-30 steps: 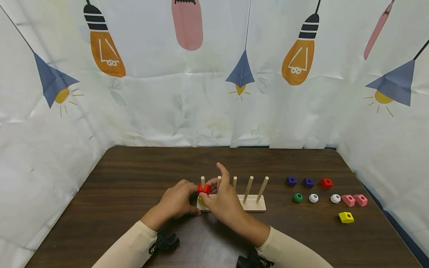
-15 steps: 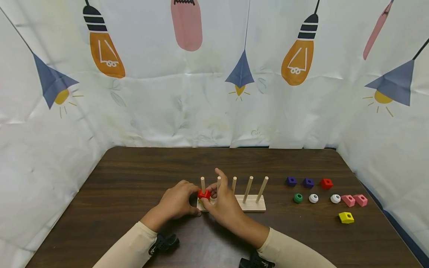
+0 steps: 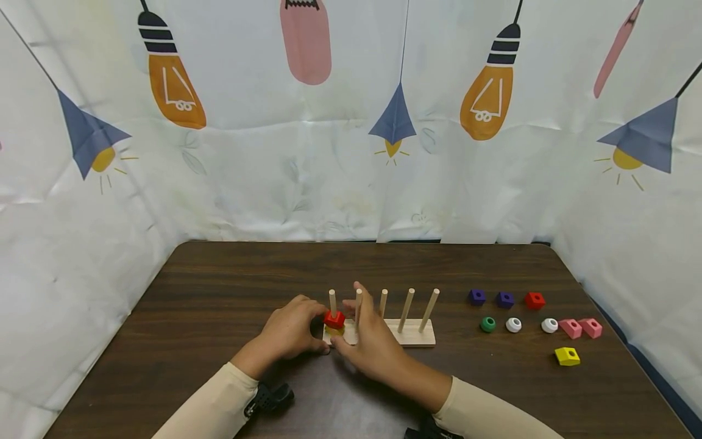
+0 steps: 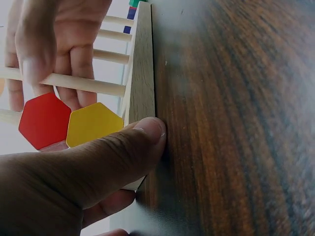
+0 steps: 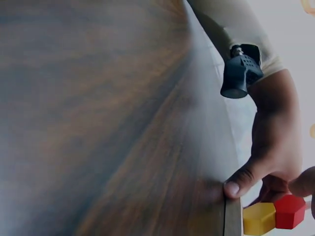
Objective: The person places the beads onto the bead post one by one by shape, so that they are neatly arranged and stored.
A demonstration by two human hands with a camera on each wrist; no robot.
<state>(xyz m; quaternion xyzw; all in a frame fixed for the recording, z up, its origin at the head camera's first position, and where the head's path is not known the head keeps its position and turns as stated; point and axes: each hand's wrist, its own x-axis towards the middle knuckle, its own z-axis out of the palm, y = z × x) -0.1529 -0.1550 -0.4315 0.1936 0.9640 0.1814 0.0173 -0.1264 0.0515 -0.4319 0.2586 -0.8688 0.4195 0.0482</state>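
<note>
A wooden peg board [image 3: 417, 335] with several upright pegs stands mid-table. On its leftmost peg a red many-sided bead [image 3: 334, 320] sits over a yellow many-sided bead [image 4: 95, 125]. My left hand [image 3: 290, 326] grips the board's left end, the thumb pressed along its front edge in the left wrist view. Beside the two beads is my right hand [image 3: 378, 344], its thumb and fingers spread apart with nothing between them. It hides part of the board and the lower second peg. The red bead [image 5: 290, 212] and yellow bead touch face to face in the right wrist view.
On the right of the brown table [image 3: 230, 268] lie two purple beads [image 3: 504, 299], a red bead [image 3: 534, 300], a green bead [image 3: 487, 324], two white beads [image 3: 513, 325], two pink beads [image 3: 590, 328] and a yellow bead [image 3: 567, 356]. A printed white curtain [image 3: 329, 183] hangs behind.
The red bead has slid down the leftmost peg onto the yellow one. My right hand has let go of it and drawn slightly right. My left hand stays in place.
</note>
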